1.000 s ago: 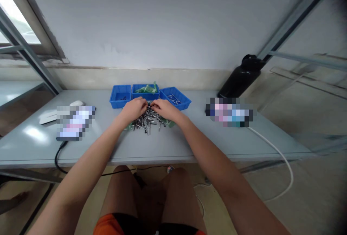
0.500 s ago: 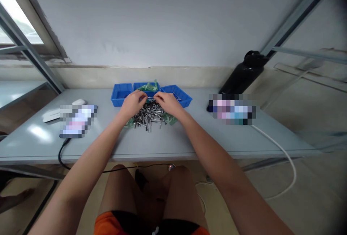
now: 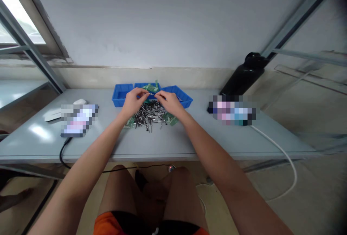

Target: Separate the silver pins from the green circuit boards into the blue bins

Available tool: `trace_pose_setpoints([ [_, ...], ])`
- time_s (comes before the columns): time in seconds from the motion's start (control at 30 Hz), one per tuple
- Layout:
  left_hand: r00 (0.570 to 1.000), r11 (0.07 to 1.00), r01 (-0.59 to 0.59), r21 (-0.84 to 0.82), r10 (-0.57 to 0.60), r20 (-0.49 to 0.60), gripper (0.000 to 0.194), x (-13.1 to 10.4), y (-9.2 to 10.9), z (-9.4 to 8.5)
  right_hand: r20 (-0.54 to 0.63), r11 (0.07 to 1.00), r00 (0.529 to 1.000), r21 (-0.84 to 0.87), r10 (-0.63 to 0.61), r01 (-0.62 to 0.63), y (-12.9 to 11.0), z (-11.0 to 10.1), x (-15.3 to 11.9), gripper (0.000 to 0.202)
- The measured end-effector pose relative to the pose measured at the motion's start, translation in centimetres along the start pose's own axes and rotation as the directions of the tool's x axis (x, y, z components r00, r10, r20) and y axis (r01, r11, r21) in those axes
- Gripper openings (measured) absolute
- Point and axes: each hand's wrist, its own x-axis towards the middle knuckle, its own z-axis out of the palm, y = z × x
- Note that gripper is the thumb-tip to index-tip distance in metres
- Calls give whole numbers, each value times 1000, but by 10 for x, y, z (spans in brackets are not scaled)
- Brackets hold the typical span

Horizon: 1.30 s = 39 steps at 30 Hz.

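Observation:
My left hand and my right hand meet over the middle of the desk, both in a fingertip pinch. Between them runs a thin silver metal fastener, held by its two ends; its exact kind is too small to make out. Below my hands lies a loose pile of similar metal fasteners, silver with dark ends. Green plastic wrapping pokes out at the pile's sides. Behind my hands stand a left blue bin, a middle blue bin with green plastic in it, and a right blue bin holding a few thin pieces.
A phone with a black cable and a white mouse lie on the left of the grey desk. On the right, a black bottle stands behind another blurred-out device with a white cable.
Both hands have risen slightly, with the fastener still between them. A small lump now shows along its length. The pile and bins look unchanged.

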Motion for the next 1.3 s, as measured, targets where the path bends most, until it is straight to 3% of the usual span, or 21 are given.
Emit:
trace_pose_setpoints([
  [0.17, 997, 993, 11, -119, -1, 78, 16, 0, 4, 1, 123, 998, 991, -8, -53, 55, -4, 5, -3, 27],
  [0.33, 988, 992, -9, -126, 28, 152, 16, -2, 2, 3, 152, 996, 984, 27, -90, 87, -4, 10, -3, 27],
  [0.43, 992, 995, -23, -100, 35, 122, 19, -2, 0, 3, 131, 997, 989, 35, -74, 70, -4, 8, -2, 24],
  [0.53, 995, 998, -63, -29, 65, 76, 19, -2, -4, 2, 19, 997, 1000, 71, -22, 21, -5, 3, -1, 20],
  [0.6, 987, 991, -123, 54, 117, 111, 15, -2, -6, 2, -32, 995, 999, 100, 5, -2, -6, 0, -1, 21],
  [0.77, 958, 964, -216, 158, 178, 227, 13, -2, -10, 3, 55, 996, 998, 90, -17, 12, -5, 1, -2, 22],
  [0.93, 980, 987, -128, 94, 112, 163, 17, -3, -9, 4, 86, 996, 996, 78, -37, 31, -1, 1, -1, 25],
  [1.3, 999, 999, -15, 34, 14, 31, 16, 3, -14, -3, -80, 983, 996, 181, 40, -25, 5, -2, 2, 23],
])
